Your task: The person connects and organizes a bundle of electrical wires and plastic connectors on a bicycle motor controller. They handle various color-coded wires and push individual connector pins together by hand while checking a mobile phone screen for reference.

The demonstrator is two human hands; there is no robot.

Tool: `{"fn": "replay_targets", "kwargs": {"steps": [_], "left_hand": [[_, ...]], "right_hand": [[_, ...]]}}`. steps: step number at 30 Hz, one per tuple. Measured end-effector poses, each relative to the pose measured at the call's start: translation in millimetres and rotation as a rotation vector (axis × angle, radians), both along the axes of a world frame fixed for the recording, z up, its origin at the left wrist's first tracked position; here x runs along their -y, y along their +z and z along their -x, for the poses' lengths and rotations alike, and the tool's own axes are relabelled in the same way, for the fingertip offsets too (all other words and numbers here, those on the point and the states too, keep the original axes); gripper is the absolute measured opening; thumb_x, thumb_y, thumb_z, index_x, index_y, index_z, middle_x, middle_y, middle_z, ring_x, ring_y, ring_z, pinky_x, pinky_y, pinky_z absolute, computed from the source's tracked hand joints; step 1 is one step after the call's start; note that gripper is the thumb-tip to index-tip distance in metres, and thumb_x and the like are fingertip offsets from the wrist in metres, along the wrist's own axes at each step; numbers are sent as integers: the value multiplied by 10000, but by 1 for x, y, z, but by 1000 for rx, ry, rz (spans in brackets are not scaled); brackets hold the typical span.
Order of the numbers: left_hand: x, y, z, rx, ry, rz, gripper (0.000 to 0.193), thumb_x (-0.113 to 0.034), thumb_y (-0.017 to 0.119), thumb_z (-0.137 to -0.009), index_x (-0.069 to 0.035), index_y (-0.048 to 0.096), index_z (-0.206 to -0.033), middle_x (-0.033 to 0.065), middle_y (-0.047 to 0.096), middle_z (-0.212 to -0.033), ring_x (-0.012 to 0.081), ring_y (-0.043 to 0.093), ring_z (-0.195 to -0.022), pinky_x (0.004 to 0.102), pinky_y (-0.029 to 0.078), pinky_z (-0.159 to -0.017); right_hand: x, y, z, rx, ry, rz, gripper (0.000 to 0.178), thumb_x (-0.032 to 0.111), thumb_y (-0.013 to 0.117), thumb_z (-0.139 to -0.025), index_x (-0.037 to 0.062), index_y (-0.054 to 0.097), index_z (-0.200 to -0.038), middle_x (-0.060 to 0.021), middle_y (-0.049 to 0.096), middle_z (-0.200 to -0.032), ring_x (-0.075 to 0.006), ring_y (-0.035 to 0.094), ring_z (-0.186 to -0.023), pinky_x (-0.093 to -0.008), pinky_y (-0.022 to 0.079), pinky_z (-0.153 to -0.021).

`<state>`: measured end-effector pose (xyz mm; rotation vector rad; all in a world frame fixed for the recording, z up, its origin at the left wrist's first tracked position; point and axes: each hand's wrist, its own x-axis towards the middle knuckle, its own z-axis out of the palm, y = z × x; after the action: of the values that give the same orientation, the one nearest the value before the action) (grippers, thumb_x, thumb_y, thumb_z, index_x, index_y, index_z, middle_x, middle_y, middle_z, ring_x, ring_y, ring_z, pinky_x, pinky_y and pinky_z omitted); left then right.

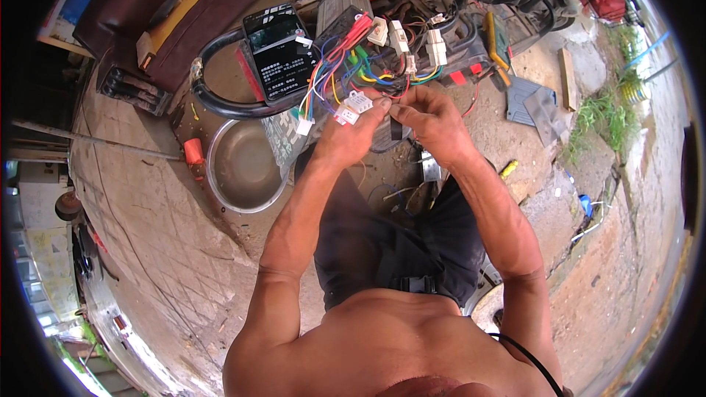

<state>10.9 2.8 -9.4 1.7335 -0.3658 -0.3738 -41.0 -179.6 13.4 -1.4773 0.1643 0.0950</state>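
My left hand [347, 141] is closed around a white plastic plug connector [357, 103] with wires running from it. The fingertips of my right hand [439, 123] are pinched together close to my left thumb. What lies in that pinch is too small to make out, though thin wires run close by. Just beyond my hands spreads a wiring bundle [342, 51] of red, blue, yellow and green leads. White connector blocks [435, 50] stand up among the wires, and another white plug [304, 126] hangs left of my left hand.
A phone [278, 55] with a lit screen leans by a black curved tube [220, 108]. Below it sits a metal bowl [248, 165]. A grey metal box [344, 6] lies behind the wires. A yellow meter [497, 40] and a wood strip [566, 79] are at the right.
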Motion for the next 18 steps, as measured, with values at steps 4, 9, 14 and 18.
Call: {"fn": "replay_targets", "kwargs": {"steps": [4, 9, 14, 18], "left_hand": [[-3, 0, 2, 32, 44, 26, 301, -287, 616, -1019, -6, 673, -1112, 96, 722, -962, 199, 657, -899, 350, 515, -824], [-2, -3, 2, 47, 38, 38, 274, -261, 633, -1007, -13, 681, -1112, 95, 719, -959, 194, 659, -900, 353, 522, -818], [-4, -10, 1, 78, 37, 56, 241, -235, 641, -999, -29, 688, -1114, 71, 720, -961, 181, 656, -891, 350, 526, -803], [-8, -8, -2, -25, 38, 84, 236, -239, 663, -985, -46, 695, -1118, 46, 719, -958, 146, 647, -882, 332, 523, -795]], "right_hand": [[-7, 1, 7, 21, -10, -33, 184, 142, 728, -933, -12, 657, -1004, -22, 681, -898, -81, 611, -805, -249, 482, -709], [-12, -3, 15, 73, -36, -148, 273, 121, 734, -920, -10, 612, -1126, -46, 689, -978, -104, 643, -873, -268, 517, -797], [-15, -6, 15, 119, -78, -37, 263, 120, 726, -919, -19, 615, -1113, -56, 696, -961, -99, 650, -868, -270, 524, -774], [-17, 4, 12, 103, -95, 39, 205, 118, 718, -926, -36, 648, -1042, -54, 704, -897, -84, 647, -782, -261, 524, -710]]}}
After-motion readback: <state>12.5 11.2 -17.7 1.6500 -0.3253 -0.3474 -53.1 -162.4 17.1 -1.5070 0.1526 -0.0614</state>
